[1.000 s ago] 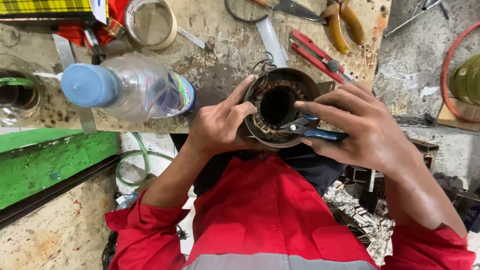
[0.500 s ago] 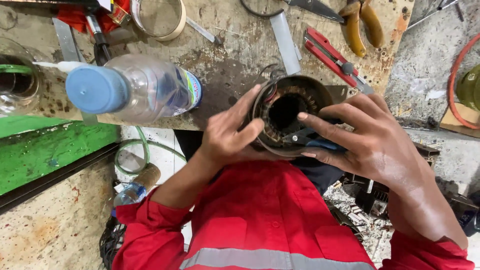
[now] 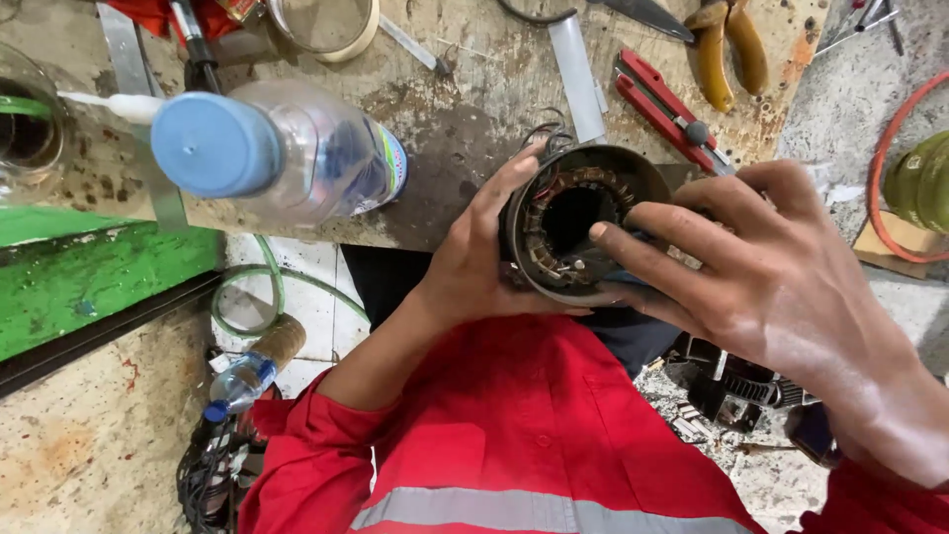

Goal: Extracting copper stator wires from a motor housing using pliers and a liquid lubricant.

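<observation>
A: What do the hands hold?
B: The left hand (image 3: 473, 267) grips a round stator (image 3: 578, 222); the right hand (image 3: 761, 267) closes on its other side.
A: Where is it?
B: At the counter (image 3: 465, 119) edge, near a bottle (image 3: 282, 148) and red cutters (image 3: 667, 109).

Motor housing held between both hands at the near edge of the surface.

The left hand (image 3: 474, 267) cups the motor housing (image 3: 578, 222) from its left side, and the right hand (image 3: 781, 287) closes on it from the right, fingers (image 3: 643, 247) lying across its open mouth. Well left of the hands a capped bottle (image 3: 287, 148) stands on the surface (image 3: 455, 109), with a jar (image 3: 25, 129) further left at the edge. Beyond the hands, a metal strip (image 3: 578, 74) lies just behind the housing, a cutter (image 3: 667, 109) to its right, pliers (image 3: 727, 44) further back. A tape roll (image 3: 326, 25) lies beyond the bottle. Below the left hand, a small bottle (image 3: 242, 381) lies on the floor.
</observation>
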